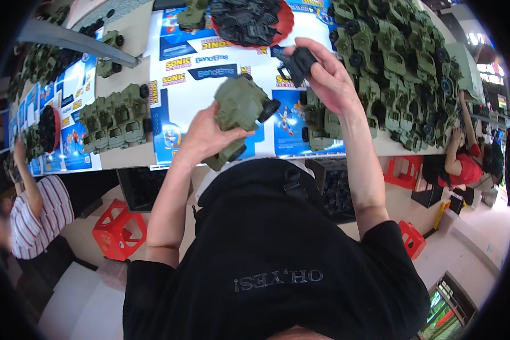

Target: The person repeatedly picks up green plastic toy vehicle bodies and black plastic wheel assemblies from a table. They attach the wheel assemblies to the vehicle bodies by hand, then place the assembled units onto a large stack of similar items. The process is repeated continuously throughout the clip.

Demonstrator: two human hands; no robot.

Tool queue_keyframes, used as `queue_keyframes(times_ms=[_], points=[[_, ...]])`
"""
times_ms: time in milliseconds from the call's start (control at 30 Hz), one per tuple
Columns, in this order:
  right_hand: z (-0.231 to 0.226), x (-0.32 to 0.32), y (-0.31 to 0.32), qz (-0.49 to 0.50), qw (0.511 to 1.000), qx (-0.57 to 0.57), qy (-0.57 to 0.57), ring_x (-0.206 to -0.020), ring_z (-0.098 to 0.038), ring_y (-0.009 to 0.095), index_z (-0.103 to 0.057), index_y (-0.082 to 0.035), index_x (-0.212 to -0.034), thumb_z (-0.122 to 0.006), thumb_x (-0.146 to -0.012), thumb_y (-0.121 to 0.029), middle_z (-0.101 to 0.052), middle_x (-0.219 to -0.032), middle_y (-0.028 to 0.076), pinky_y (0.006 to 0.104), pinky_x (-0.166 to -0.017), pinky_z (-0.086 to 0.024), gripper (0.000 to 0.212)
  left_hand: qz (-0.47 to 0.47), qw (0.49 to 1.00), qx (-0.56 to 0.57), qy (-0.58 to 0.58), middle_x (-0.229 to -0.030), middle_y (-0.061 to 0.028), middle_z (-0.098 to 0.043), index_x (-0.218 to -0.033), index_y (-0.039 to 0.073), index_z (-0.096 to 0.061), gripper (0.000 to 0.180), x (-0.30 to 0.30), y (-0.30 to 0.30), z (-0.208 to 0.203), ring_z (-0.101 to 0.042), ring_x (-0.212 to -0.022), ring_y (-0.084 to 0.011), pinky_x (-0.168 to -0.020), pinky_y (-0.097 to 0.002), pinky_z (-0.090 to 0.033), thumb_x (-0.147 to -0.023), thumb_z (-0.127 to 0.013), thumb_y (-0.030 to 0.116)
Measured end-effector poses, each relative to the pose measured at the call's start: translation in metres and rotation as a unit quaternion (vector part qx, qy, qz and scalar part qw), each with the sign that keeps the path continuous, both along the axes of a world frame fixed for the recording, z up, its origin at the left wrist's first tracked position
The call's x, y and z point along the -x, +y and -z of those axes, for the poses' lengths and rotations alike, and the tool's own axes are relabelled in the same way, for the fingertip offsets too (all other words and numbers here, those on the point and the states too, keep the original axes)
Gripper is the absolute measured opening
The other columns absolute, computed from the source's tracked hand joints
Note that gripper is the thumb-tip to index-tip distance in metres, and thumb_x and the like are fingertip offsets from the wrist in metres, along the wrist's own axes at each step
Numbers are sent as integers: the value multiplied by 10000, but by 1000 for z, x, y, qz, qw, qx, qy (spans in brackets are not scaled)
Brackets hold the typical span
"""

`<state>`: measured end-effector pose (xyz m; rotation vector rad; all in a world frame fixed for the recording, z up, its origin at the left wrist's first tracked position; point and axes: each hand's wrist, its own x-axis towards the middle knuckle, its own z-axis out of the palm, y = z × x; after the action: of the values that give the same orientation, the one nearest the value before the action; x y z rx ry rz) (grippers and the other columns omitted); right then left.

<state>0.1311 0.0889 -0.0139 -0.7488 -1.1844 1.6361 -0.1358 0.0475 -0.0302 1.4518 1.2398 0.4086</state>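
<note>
My left hand [209, 136] is closed round a green toy jeep [239, 102] with black wheels, held above the printed sheet [201, 93]. Between the fingers and thumb of my right hand [331, 76] is a black plastic toy part [298, 65], up and to the right of the jeep and apart from it. Ahead of both hands stands a red bowl [289, 24] heaped with similar black parts [248, 21]. Just right of the jeep, partly behind my right forearm, a few more green toy vehicles [323, 122] rest on the table.
Many green jeeps [388, 68] crowd the table's right side. Another row of jeeps [116, 118] stands at the left, below a grey metal bar [76, 45]. Red stools [119, 229] sit under the table. Co-workers are at the left [42, 212] and right [464, 161].
</note>
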Motion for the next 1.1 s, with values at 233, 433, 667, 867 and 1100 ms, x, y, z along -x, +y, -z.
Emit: queue_keyframes(times_ms=[233,433,667,867,1100], points=[[15,23,-3,72,993,94,-11,-933,-560,131,-571,-43,-1101,-514,-947,-283,-598,-1038,68,269,-736,-450,291,11,995,-25,97,-987,-233,-636,-1142,-19,-529,752,5,-11,7,-607,-949,-381,-837,-414,-477,-591,-776,428],[3,66,17,130,957,198,-170,-468,-433,52,-612,-74,-872,-537,-922,-402,-534,-645,-36,193,-430,-306,341,-10,988,-102,115,-889,-222,-637,-1034,-19,-543,695,18,-2,13,-608,-865,-398,-763,-436,-478,-597,-771,472],[5,78,31,59,934,240,-258,-441,-341,30,-640,-52,-770,-560,-889,-478,-500,-579,-38,199,-400,-226,450,-7,985,-100,141,-763,-169,-655,-995,-18,-571,720,18,15,-3,-645,-746,-345,-690,-404,-496,-572,-765,531],[15,74,31,56,932,302,-193,-421,-362,56,-627,-34,-769,-540,-910,-445,-532,-590,-1,217,-385,-214,444,15,982,-99,163,-749,-191,-651,-996,-48,-568,762,10,26,-16,-648,-744,-355,-704,-406,-505,-592,-745,574],[15,69,43,25,905,412,-102,-405,-279,59,-544,-28,-795,-339,-889,-69,-414,-571,-1,232,-383,-166,230,32,965,-110,237,-740,-207,-648,-985,-72,-579,804,6,30,-33,-653,-738,-352,-697,-409,-516,-583,-735,607]])
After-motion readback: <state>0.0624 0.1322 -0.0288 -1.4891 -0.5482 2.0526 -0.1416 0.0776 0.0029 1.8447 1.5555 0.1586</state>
